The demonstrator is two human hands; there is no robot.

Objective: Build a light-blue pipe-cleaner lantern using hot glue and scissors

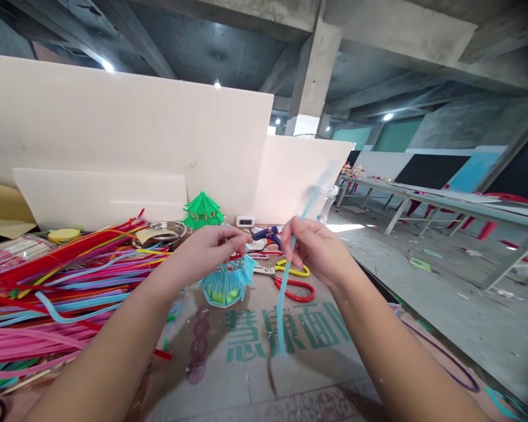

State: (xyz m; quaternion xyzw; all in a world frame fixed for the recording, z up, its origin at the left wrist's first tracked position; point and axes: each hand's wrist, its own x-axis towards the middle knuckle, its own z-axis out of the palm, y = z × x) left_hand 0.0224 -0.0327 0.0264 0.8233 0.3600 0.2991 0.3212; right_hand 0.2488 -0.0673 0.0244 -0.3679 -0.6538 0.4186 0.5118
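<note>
My right hand (314,251) pinches a long light-blue pipe cleaner (282,299). It stands nearly upright, its upper end blurred and its lower end hanging over the cardboard. My left hand (215,252) is closed, thumb and fingertips together, just above a small light-blue pipe-cleaner pavilion (224,287) with a green inside. Whatever those fingertips hold is too small to make out, and the hand hides part of the pavilion's top. Scissors with red and yellow handles (294,289) lie between the hands. Behind them is a dark-blue glue gun (267,234).
Bundles of coloured pipe cleaners (83,281) cover the left side. At the back are a metal bowl (161,234), a green pagoda model (202,210), a small digital timer (245,221) and a clear jar (324,204). White boards (127,135) stand behind. Printed cardboard (229,381) covers the tabletop.
</note>
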